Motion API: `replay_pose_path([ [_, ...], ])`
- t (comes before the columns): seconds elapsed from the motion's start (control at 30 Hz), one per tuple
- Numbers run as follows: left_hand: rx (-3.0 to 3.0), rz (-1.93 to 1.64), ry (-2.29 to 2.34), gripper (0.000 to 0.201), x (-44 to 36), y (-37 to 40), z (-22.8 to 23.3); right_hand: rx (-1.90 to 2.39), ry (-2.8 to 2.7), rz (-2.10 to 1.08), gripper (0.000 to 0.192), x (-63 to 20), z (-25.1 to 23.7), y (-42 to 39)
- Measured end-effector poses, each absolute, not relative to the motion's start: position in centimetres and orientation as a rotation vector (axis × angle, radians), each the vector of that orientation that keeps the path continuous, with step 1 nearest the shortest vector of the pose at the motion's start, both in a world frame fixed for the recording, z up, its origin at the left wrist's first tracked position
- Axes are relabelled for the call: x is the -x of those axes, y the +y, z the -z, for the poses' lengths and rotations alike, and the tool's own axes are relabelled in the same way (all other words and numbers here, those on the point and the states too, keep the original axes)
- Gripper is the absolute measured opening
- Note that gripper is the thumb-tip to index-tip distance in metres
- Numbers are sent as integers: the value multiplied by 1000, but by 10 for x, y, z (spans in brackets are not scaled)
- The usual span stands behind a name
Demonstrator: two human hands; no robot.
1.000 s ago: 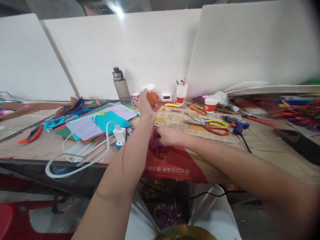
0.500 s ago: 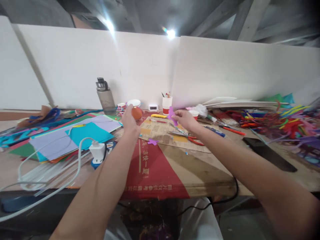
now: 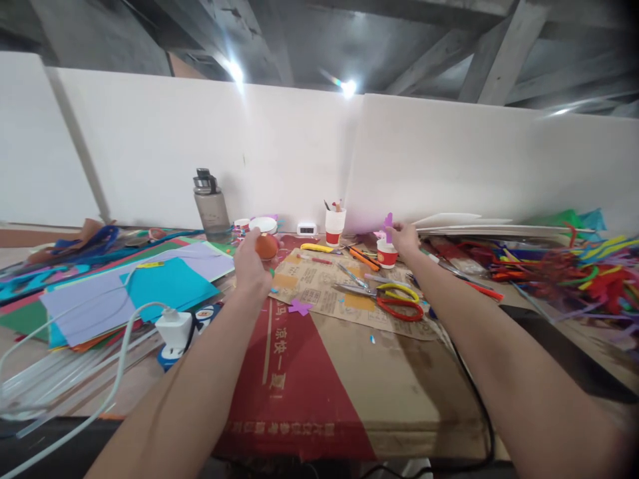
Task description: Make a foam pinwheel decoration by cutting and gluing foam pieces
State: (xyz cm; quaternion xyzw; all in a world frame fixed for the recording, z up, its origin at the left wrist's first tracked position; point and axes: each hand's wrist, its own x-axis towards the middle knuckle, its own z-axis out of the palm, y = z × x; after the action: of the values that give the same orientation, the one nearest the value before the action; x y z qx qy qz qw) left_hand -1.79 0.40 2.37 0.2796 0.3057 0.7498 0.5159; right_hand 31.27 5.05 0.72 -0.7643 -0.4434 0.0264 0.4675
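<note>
My left hand (image 3: 248, 261) is closed around a rounded orange-brown object (image 3: 266, 247) at the left rear of the cardboard; its exact kind is unclear. Between the fingertips of my right hand (image 3: 407, 238) is a purple paper cutout (image 3: 389, 225), held upright just above a red-and-white paper cup (image 3: 387, 257). A second purple cutout (image 3: 300, 307), with several arms, lies flat on the cardboard (image 3: 349, 372). Scissors with red and yellow handles (image 3: 399, 307) rest in front of the cup.
Coloured paper sheets (image 3: 170, 286), a white plug adapter (image 3: 174, 329) and its cable lie on the left. At the back stand a bottle (image 3: 211, 209), a small clock (image 3: 306, 229) and a pen cup (image 3: 335, 226). Colourful strips (image 3: 574, 266) and a black phone-like slab (image 3: 564, 352) are on the right.
My right hand has carried the purple cutout to the right, from the middle to over the paper cup. My left hand still holds the orange-brown object. The view has tilted slightly up.
</note>
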Motion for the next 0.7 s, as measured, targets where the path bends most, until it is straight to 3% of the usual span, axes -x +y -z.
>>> replay_pose_path([
  [0.17,-718,-1805,721,24,18,4,-24,2026,-1054,-83,19,-316,6,53],
  [0.43,-631,-1837,730,29,26,10,-28,2154,-1113,-16,27,-316,1,36],
  [0.7,-703,-1943,667,41,34,7,-39,1775,-1538,173,33,-256,-7,15],
])
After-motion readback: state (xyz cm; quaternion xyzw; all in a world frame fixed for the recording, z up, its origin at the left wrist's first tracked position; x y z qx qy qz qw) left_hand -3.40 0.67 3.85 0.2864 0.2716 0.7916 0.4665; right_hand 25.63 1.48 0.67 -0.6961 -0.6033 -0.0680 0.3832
